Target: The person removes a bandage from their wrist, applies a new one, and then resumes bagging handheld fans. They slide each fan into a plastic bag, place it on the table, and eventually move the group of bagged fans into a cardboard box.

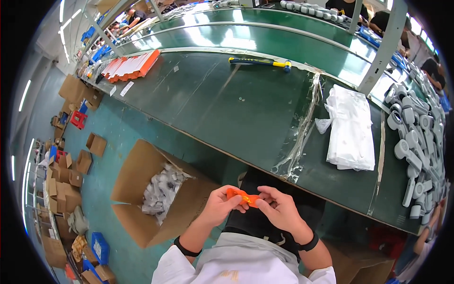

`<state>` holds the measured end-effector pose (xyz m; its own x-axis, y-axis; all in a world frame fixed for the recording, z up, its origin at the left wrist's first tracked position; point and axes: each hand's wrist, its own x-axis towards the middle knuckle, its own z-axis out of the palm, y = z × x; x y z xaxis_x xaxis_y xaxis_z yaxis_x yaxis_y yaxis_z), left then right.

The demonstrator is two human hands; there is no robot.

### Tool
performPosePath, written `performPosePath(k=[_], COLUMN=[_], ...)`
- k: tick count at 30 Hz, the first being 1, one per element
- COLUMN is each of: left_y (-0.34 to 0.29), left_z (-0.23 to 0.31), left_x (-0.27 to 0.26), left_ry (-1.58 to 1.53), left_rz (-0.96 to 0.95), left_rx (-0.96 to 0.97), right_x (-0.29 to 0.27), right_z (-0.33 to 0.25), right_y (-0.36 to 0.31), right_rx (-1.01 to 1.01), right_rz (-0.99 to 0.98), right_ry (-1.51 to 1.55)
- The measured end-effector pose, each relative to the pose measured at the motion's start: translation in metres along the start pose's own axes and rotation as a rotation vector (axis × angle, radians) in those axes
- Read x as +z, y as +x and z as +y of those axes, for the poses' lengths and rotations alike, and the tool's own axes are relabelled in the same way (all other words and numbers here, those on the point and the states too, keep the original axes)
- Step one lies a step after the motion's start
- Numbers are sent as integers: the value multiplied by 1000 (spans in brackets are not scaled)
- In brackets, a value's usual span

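1. The scene is viewed by one head-worn fisheye camera, pitched forward and downward, with the wearer's white shirt [250, 260] caught at six o'clock.
2. The left hand [219, 206] and right hand [280, 209] are seen from above at close range, toward six and five o'clock.
3. The dark green workbench [265, 109] is looked across obliquely, from ten o'clock round to four; the glossy green strip [293, 42] at twelve is seen from farther off.

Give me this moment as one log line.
Left hand: holds orange item, left end | right hand: holds its right end | hammer: on bench, far edge | open carton: floor, left
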<state>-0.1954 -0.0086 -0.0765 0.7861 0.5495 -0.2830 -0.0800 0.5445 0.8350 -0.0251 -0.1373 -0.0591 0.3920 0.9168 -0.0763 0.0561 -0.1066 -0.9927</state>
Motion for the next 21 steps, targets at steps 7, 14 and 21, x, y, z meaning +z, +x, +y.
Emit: performPosePath(k=[7, 14, 21], left_y=[2, 9, 14], left_z=[1, -17, -23], left_x=[7, -2, 6], left_ry=[38, 203, 288], left_rz=[28, 240, 211], left_rx=[-3, 76, -59], right_x=[-1, 5, 17], right_z=[11, 28, 16], right_y=[2, 1, 3], right_rx=[125, 57, -363], right_rz=[-44, 175, 369], right_ry=[213, 219, -294])
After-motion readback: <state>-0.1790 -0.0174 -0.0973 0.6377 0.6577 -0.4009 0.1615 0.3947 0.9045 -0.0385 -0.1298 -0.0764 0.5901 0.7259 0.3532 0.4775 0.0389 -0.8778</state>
